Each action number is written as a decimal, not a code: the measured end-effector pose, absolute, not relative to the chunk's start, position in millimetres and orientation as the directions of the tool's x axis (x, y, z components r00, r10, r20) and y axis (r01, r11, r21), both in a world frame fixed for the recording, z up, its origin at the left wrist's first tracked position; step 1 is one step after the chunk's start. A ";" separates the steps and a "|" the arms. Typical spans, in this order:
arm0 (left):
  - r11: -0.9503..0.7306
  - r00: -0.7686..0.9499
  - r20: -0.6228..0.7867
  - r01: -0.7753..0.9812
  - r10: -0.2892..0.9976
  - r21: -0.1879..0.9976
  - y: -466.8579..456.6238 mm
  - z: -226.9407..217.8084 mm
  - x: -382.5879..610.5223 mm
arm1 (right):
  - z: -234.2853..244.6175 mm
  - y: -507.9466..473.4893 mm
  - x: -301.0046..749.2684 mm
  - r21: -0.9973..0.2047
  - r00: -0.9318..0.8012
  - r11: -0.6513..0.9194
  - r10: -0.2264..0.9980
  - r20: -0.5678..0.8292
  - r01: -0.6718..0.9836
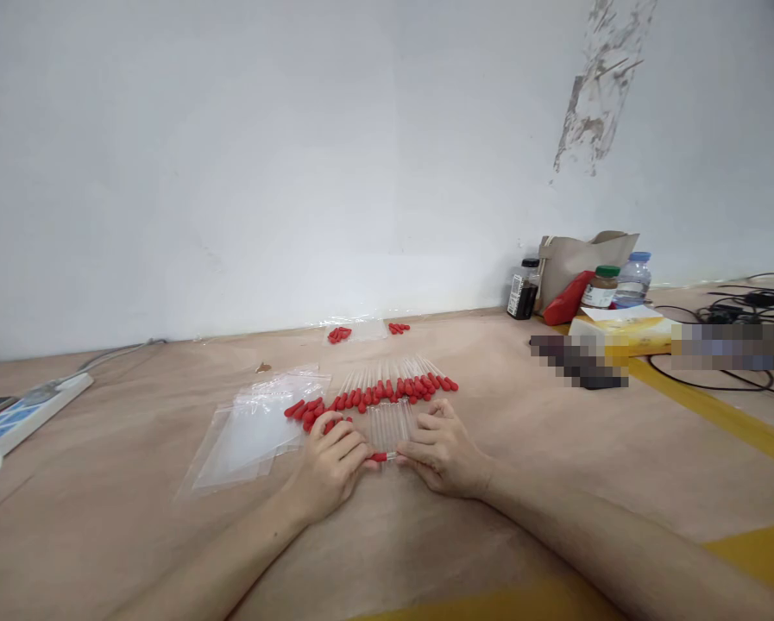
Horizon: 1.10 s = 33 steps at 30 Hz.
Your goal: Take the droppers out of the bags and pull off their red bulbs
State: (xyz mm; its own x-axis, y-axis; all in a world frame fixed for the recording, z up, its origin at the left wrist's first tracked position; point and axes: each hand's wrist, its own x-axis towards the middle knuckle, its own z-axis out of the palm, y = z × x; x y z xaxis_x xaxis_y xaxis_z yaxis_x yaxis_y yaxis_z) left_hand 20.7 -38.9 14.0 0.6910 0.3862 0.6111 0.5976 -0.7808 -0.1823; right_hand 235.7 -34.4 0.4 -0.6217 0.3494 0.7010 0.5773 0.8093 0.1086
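Observation:
My left hand (335, 461) is closed on a red rubber bulb (378, 457), pinched between thumb and fingers. My right hand (448, 453) pinches a clear glass dropper tube (391, 456), whose end meets the bulb between the hands; most of the tube is hidden by the fingers. Just beyond lie several bare glass tubes (390, 423), side by side. Behind these, a row of droppers with red bulbs (396, 390) is fanned out, bulbs toward me. Loose red bulbs (305, 412) are heaped beyond my left hand.
Clear plastic bags (257, 427) are spread at the left. Farther back, red bulbs (339, 335) lie on clear plastic near the wall. A power strip (34, 423) is at the far left. Bottles (633, 278), a tissue pack (619, 332) and black cables (749, 306) occupy the right.

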 end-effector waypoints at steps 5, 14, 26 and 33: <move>-0.791 0.705 0.607 0.580 0.367 -0.195 -40.5 12.9 19.2 | -0.8 -35.2 240.6 0.099 -0.625 0.827 0.334 0.705 0.553; -0.797 0.698 0.624 0.573 0.353 -0.191 -44.8 15.8 19.4 | -1.8 -33.0 244.3 0.091 -0.638 0.838 0.334 0.694 0.538; -0.377 0.002 0.687 0.837 0.726 0.396 -0.7 32.1 -44.5 | 7.5 -8.3 251.2 -0.346 -0.295 0.656 0.663 0.688 0.670; -0.227 -0.177 0.526 0.756 0.832 0.614 22.4 18.0 -72.2 | -6.0 -8.7 230.3 -0.247 -0.331 0.707 0.573 0.750 0.663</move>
State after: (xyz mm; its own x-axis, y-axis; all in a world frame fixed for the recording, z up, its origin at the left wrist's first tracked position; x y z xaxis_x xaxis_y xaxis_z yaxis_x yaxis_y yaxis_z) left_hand -72.2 22.4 18.0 -0.1773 0.8319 0.5258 0.7561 -0.2269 0.6139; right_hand 230.3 -8.7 -6.0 -0.3308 0.5729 0.7499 0.6629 0.7066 -0.2473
